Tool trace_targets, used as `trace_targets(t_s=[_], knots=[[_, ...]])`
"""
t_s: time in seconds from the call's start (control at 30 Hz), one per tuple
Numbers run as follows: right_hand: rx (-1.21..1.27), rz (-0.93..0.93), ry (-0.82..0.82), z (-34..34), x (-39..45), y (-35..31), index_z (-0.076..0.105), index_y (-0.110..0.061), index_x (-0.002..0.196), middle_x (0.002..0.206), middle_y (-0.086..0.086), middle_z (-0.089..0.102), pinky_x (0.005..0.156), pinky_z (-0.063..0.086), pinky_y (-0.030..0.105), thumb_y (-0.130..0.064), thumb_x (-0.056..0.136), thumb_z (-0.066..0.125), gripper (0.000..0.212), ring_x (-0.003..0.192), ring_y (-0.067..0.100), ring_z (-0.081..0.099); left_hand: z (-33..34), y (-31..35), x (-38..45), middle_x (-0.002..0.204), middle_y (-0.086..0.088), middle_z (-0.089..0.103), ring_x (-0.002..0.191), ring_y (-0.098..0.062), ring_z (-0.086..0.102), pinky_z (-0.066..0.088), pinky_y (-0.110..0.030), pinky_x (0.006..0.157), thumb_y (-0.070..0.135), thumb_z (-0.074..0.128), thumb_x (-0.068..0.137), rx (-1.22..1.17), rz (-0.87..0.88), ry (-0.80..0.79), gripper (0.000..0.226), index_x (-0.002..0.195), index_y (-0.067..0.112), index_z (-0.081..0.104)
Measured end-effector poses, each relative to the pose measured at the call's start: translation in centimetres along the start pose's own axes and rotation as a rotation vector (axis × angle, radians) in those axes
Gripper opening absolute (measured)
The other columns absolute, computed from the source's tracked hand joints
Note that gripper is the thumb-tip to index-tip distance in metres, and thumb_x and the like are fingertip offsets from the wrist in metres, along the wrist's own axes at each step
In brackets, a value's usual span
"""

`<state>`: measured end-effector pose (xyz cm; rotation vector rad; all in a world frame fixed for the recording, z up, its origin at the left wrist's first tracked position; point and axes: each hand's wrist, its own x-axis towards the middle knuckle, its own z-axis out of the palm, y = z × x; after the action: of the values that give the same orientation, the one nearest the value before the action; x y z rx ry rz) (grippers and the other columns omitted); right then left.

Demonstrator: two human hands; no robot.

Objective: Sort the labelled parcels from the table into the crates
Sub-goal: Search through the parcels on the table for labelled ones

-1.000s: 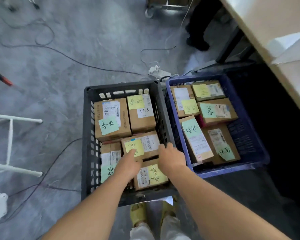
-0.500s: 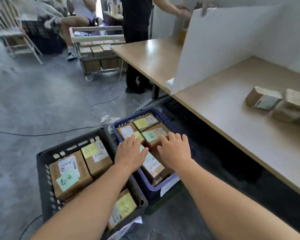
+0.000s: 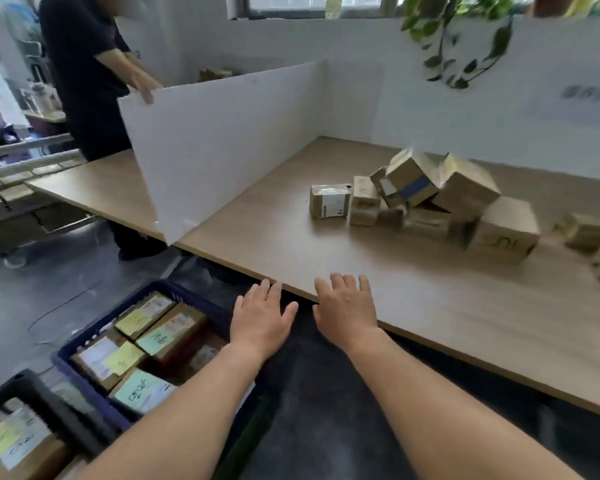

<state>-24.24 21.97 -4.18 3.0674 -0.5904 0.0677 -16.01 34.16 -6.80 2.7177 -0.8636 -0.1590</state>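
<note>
Across the table (image 3: 291,258), piled parcels (image 3: 426,199) lie well beyond the empty, flat-fingered left hand (image 3: 262,318) and right hand (image 3: 345,308).

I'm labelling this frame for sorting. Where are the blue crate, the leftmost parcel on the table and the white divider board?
blue crate (image 3: 70,348): head view, on its left rim.
leftmost parcel (image 3: 329,201): head view, on its labelled front face.
white divider board (image 3: 222,140): head view, middle of its near face.

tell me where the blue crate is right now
In the head view the blue crate sits on the floor at lower left, beside the table's near edge, with the black crate on its left.
</note>
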Motion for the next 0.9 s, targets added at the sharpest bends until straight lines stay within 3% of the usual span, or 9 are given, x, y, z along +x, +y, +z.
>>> trace_targets(t_s=[0.1,0.47,0.9], knots=[[-0.020,0.041,0.023,-0.5,-0.9,5.5,0.041,-0.016,0.138,0.143,0.014,0.042,0.114,0.016,0.052,-0.030,0.097,0.042,0.042,0.132,0.032,0.038,1.2,5.5,1.2,0.160,-0.003,0.017,0.147,-0.019,0.012,0.009,-0.042,0.119,0.053,0.027,0.100,0.048,0.060,0.003,0.064,0.153,0.019,0.017],[-0.086,0.283,0.058,-0.6,-5.6,22.2,0.041,-0.017,0.139,0.141,0.012,0.045,0.113,0.019,0.050,-0.047,0.099,0.036,0.050,0.129,0.031,0.041,6.7,22.2,3.0,0.161,-0.004,0.014,0.148,-0.021,0.010,0.011,-0.042,0.120,0.055,0.022,0.099,0.072,0.270,-0.068,0.065,0.153,0.021,0.013],[-0.087,0.506,0.022,1.1,-3.0,33.6,0.042,-0.018,0.136,0.138,0.010,0.046,0.112,0.021,0.048,-0.046,0.099,0.037,0.047,0.127,0.029,0.042,10.1,31.0,11.7,0.161,-0.003,0.012,0.148,-0.020,0.009,0.013,-0.036,0.119,0.055,0.025,0.099,0.023,0.419,-0.112,0.066,0.154,0.022,0.010]])
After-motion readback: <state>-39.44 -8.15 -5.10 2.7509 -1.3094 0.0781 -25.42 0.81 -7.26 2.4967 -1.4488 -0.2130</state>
